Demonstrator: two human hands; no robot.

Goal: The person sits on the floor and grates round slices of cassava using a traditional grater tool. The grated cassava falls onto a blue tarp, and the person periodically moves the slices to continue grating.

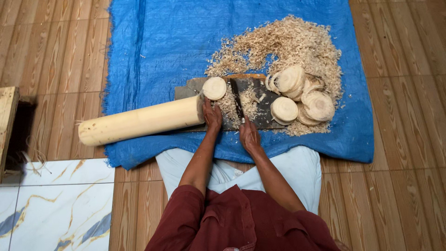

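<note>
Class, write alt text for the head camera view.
A seated person's right hand holds a knife on a dark board while the left hand steadies a pale stem; cut discs and shreds lie on a blue tarp.

A long, pale, round stem (139, 122) lies flat, its cut end resting on a dark board (260, 109). A knife (237, 101) with a dark blade lies on the board — tip pointing away. One round slice (214, 88) sits just beside the stem's end.
</note>
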